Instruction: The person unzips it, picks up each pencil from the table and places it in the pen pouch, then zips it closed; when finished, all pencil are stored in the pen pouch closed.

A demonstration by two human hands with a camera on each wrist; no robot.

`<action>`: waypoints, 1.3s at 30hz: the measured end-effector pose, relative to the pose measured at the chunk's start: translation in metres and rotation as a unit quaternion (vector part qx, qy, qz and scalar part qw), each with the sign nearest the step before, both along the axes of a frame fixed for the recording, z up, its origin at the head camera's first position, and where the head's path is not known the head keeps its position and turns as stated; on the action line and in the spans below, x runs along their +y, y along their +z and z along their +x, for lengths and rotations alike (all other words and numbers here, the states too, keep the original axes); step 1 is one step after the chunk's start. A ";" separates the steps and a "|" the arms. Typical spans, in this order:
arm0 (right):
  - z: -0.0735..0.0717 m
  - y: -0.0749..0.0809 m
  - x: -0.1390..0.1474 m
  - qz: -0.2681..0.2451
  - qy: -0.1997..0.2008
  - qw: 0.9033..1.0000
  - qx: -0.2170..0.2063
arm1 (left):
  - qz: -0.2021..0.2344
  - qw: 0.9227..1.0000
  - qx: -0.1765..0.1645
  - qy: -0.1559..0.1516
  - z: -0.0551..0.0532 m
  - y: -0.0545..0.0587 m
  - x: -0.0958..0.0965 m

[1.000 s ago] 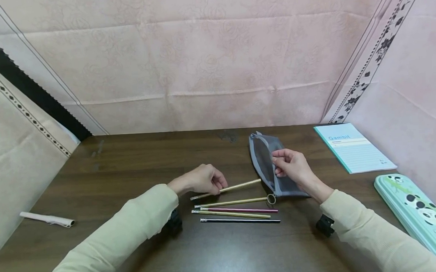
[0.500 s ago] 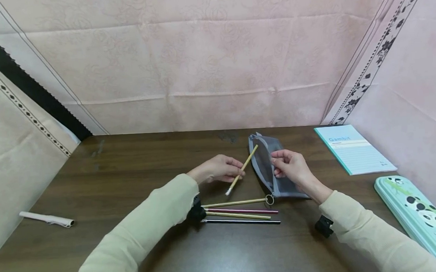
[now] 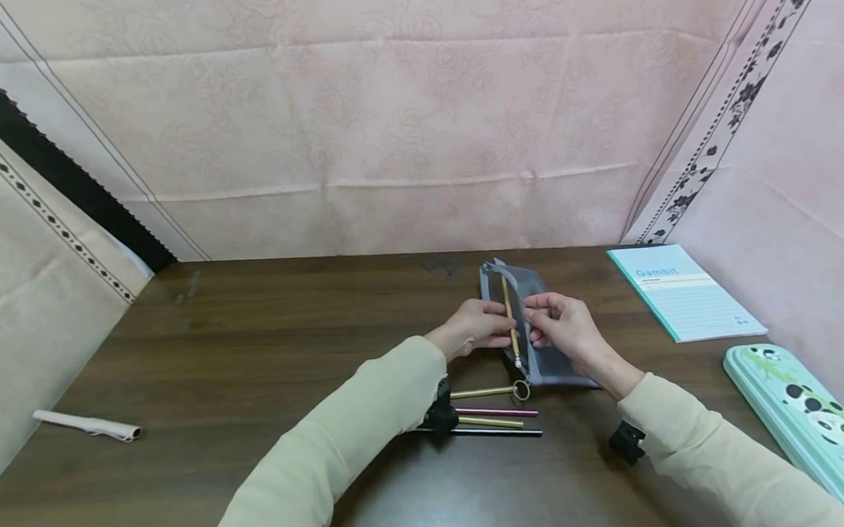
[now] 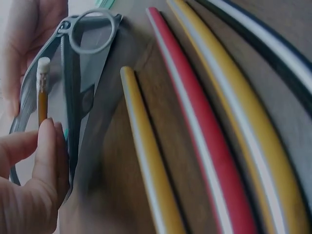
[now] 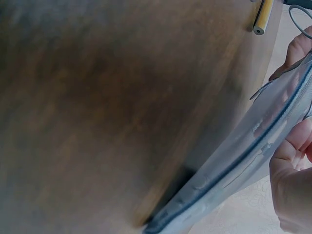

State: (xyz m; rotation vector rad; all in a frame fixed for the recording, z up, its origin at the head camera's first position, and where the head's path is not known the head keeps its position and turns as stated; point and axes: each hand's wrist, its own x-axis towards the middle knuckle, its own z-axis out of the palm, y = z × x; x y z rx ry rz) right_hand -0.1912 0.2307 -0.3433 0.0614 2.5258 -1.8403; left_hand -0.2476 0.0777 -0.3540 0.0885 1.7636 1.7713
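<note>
A gold pencil with a white eraser (image 4: 44, 66) is pinched between thumb and fingers of my left hand (image 3: 474, 328). In the head view this pencil (image 3: 509, 307) lies along the unzipped mouth of a grey mesh pencil pouch (image 3: 559, 361). My right hand (image 3: 564, 324) pinches the pouch's near rim and holds the mouth apart. A ring (image 4: 92, 31) hangs at the pouch's zipper end. Beside the pouch on the table lie a gold pencil (image 3: 482, 392), a dark red pencil (image 3: 497, 411), another gold pencil (image 3: 491, 423) and a black pencil (image 3: 502, 433), their left ends hidden by my left forearm.
A white pen (image 3: 87, 424) lies at the far left of the brown table (image 3: 255, 368). To the right are a light blue Gambit notebook (image 3: 688, 291) and a mint panda pencil case (image 3: 806, 426). Pale cloth (image 3: 414, 120) encloses the back and sides.
My left hand has lifted the gold pencil from the table, turned it nearly upright in view and carried it right into the pouch's mouth. My right hand stays on the rim.
</note>
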 end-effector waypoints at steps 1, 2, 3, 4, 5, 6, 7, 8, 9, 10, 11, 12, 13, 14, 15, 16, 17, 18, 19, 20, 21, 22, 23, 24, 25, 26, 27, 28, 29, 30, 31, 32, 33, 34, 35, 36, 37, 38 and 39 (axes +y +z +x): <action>0.000 0.000 0.000 -0.002 0.001 1.000 0.001 | 0.006 1.000 0.001 0.007 0.001 0.000 0.002; 0.000 0.000 0.000 -0.001 0.002 1.000 0.001 | 0.013 1.000 0.002 0.013 0.002 0.000 0.004; 0.000 0.000 0.000 -0.001 0.002 1.000 0.002 | 0.020 1.000 0.005 0.019 0.003 0.000 0.005; 0.000 0.000 0.000 0.000 0.003 1.000 0.003 | 0.028 0.999 0.006 0.023 0.003 0.000 0.005; 0.001 0.000 0.000 -0.001 0.004 1.000 0.004 | 0.033 0.999 0.007 0.025 0.004 0.000 0.005; 0.001 0.000 0.000 -0.001 0.004 1.000 0.005 | 0.039 0.999 0.009 0.024 0.004 0.000 0.004; 0.001 0.000 0.000 -0.001 0.004 1.000 0.006 | 0.042 0.999 0.012 0.020 0.004 0.000 0.002; 0.001 0.000 0.000 -0.002 0.003 1.000 0.007 | 0.039 0.999 0.017 0.010 0.005 0.001 -0.001; 0.001 0.001 0.000 -0.002 0.004 1.000 0.007 | 0.034 0.999 0.021 -0.002 0.005 0.002 -0.005; 0.001 0.001 -0.001 -0.002 0.003 1.000 0.007 | 0.027 0.999 0.025 -0.018 0.006 0.002 -0.009; 0.002 0.001 -0.001 -0.004 0.002 1.000 0.007 | 0.019 0.999 0.031 -0.035 0.007 0.004 -0.015; 0.002 0.002 -0.001 -0.006 0.001 1.000 0.007 | 0.010 0.998 0.038 -0.055 0.008 0.005 -0.021; 0.002 0.002 -0.001 -0.006 0.001 1.000 0.008 | 0.001 0.996 0.045 -0.075 0.009 0.006 -0.027; 0.002 0.002 -0.001 -0.008 0.001 1.000 0.008 | -0.009 0.994 0.052 -0.093 0.010 0.007 -0.034; 0.002 0.003 -0.002 -0.009 0.001 1.000 0.009 | -0.019 0.992 0.058 -0.109 0.011 0.008 -0.041; 0.002 0.003 -0.002 -0.010 0.001 1.000 0.009 | -0.032 0.989 0.066 -0.126 0.012 0.008 -0.048; 0.003 0.003 -0.001 -0.011 0.002 1.000 0.010 | -0.047 0.986 0.074 -0.141 0.014 0.009 -0.055; 0.003 0.003 -0.001 -0.012 0.003 1.000 0.011 | -0.060 0.983 0.083 -0.155 0.015 0.009 -0.062; 0.003 0.004 -0.001 -0.012 0.005 1.000 0.011 | -0.073 0.979 0.090 -0.167 0.016 0.009 -0.068; 0.003 0.004 -0.001 -0.013 0.006 1.000 0.011 | -0.088 0.975 0.099 -0.180 0.017 0.008 -0.075; 0.003 0.004 -0.001 -0.014 0.008 1.000 0.011 | -0.104 0.970 0.109 -0.193 0.018 0.007 -0.080; 0.003 0.004 -0.001 -0.014 0.009 1.000 0.010 | -0.118 0.965 0.117 -0.203 0.019 0.006 -0.086; 0.003 0.004 -0.001 -0.014 0.010 1.000 0.010 | -0.127 0.961 0.123 -0.214 0.021 0.005 -0.091; 0.003 0.004 -0.001 -0.016 0.010 1.000 0.009 | -0.133 0.956 0.130 -0.225 0.021 0.003 -0.096; 0.003 0.004 -0.001 -0.016 0.010 1.000 0.010 | -0.140 0.952 0.138 -0.236 0.022 0.002 -0.100; 0.003 0.003 0.000 -0.016 0.010 1.000 0.010 | -0.146 0.947 0.146 -0.245 0.023 0.000 -0.104; 0.003 0.003 0.000 -0.017 0.010 1.000 0.010 | -0.152 0.942 0.155 -0.254 0.024 -0.002 -0.107; 0.003 0.002 0.000 -0.017 0.009 1.000 0.010 | -0.157 0.939 0.164 -0.260 0.024 -0.003 -0.110; 0.003 0.002 0.000 -0.017 0.009 1.000 0.010 | -0.160 0.934 0.175 -0.267 0.025 -0.005 -0.112; 0.003 0.001 0.000 -0.018 0.008 1.000 0.010 | -0.166 0.930 0.185 -0.271 0.025 -0.006 -0.114; 0.002 0.001 0.000 -0.017 0.007 1.000 0.009 | -0.169 0.926 0.197 -0.274 0.026 -0.006 -0.115; 0.002 0.001 0.000 -0.017 0.006 1.000 0.009 | -0.174 0.922 0.207 -0.276 0.027 -0.007 -0.116; 0.002 0.001 0.000 -0.016 0.005 1.000 0.008 | -0.180 0.919 0.217 -0.276 0.027 -0.006 -0.116; 0.002 0.000 0.001 -0.015 0.003 1.000 0.008 | -0.185 0.916 0.223 -0.277 0.028 -0.006 -0.116; 0.002 0.000 0.001 -0.015 0.003 1.000 0.008 | -0.190 0.913 0.231 -0.277 0.029 -0.006 -0.116; 0.001 0.000 0.000 -0.014 0.001 1.000 0.007 | -0.194 0.911 0.235 -0.277 0.030 -0.006 -0.116; 0.001 0.000 0.000 -0.014 0.001 1.000 0.008 | -0.199 0.908 0.242 -0.279 0.030 -0.005 -0.116; 0.001 0.000 0.000 -0.014 0.001 1.000 0.008 | -0.204 0.905 0.247 -0.280 0.031 -0.005 -0.116; 0.001 0.000 0.000 -0.014 0.001 1.000 0.008 | -0.207 0.902 0.253 -0.281 0.031 -0.005 -0.116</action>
